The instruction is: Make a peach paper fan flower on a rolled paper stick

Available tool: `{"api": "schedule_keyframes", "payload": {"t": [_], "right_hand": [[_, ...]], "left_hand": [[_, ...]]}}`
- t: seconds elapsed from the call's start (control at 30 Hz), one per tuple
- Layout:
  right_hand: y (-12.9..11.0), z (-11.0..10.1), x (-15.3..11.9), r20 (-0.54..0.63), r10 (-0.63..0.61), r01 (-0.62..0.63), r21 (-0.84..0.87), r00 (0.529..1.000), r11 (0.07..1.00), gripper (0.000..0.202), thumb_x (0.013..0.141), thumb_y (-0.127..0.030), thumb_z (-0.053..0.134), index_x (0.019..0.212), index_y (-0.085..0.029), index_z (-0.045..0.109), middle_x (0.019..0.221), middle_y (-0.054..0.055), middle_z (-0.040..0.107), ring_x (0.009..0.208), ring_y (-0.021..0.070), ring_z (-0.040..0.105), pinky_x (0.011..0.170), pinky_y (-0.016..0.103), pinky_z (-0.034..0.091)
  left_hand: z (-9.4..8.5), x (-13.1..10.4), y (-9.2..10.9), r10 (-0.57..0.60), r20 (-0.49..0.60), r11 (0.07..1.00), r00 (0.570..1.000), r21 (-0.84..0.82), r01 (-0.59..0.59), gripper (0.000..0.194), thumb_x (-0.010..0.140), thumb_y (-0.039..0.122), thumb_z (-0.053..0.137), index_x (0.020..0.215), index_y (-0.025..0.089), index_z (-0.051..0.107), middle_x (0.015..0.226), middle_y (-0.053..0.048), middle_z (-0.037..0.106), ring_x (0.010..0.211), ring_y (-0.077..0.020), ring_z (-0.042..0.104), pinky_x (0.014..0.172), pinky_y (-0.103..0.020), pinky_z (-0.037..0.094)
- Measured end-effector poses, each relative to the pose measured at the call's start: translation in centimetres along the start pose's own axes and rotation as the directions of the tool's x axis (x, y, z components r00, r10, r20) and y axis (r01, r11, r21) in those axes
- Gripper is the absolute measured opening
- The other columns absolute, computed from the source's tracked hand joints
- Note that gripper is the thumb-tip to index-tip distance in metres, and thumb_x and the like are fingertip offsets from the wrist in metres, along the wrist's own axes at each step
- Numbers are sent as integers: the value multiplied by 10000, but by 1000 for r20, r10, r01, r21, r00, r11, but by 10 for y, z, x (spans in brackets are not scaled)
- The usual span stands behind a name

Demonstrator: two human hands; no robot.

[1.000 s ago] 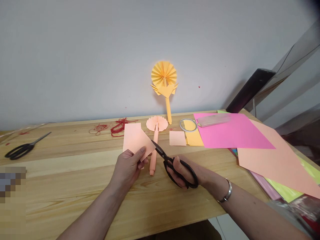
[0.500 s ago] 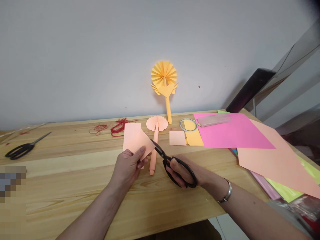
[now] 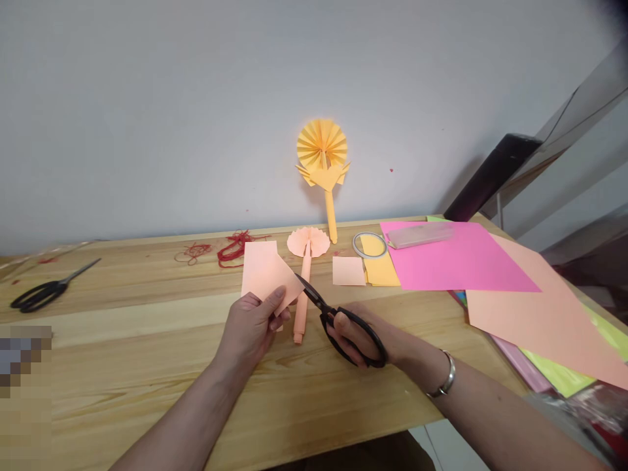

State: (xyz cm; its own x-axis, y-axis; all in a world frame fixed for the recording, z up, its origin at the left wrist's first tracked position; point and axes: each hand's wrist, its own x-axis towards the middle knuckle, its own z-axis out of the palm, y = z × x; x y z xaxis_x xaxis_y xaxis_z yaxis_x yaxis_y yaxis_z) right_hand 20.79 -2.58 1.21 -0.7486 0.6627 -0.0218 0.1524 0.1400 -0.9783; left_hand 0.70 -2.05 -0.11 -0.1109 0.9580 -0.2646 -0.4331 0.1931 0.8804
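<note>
Pinched between the thumb and fingers of my left hand is a piece of peach paper with an angled flap at its right. My right hand grips black-handled scissors, whose blade tips touch the paper's right corner. Just beyond and partly under the scissors lies a rolled peach paper tube with a pleated peach fan at its top. A small peach square rests to the right of the tube.
A yellow paper fan leans on the wall. Red string lies behind my left hand, other scissors at far left. Right of centre are a tape roll, yellow paper, a pink sheet and a large peach sheet.
</note>
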Motion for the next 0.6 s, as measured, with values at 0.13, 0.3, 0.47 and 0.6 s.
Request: {"api": "schedule_keyframes", "payload": {"t": [0.13,0.3,0.47,0.6], "right_hand": [[-7,-1,-2,2,1,-1,4,1000,1000,606,926,-558,183,497,-173,369,411,-25,382,406,73,365,428,235,278],[-5,-1,-3,14,29,-29,39,999,999,615,912,-587,156,500,-179,362,413,-24,389,401,77,362,430,239,291],[-3,-1,-3,17,45,-46,41,999,998,630,885,-629,129,490,-183,336,414,-21,394,388,74,353,418,239,294],[-7,-2,-4,31,47,-48,21,998,999,640,876,-643,136,490,-182,353,421,-17,397,396,77,364,413,236,297]], "left_hand": [[0,-1,1,2,-7,1000,1000,12,-2,184,631,228,749,634,117,601,498,31,533,374,-32,405,342,-149,247],[1,0,0,4,-13,1000,1000,9,-4,191,605,215,762,623,118,599,505,28,542,377,-33,407,343,-151,250],[0,0,-2,11,-5,1000,1000,12,-11,182,606,217,764,668,105,634,565,-2,595,401,-35,436,345,-145,256],[0,0,-2,7,-6,1000,1000,20,-7,183,617,228,759,674,105,637,566,-9,606,397,-35,428,348,-148,265]]}}
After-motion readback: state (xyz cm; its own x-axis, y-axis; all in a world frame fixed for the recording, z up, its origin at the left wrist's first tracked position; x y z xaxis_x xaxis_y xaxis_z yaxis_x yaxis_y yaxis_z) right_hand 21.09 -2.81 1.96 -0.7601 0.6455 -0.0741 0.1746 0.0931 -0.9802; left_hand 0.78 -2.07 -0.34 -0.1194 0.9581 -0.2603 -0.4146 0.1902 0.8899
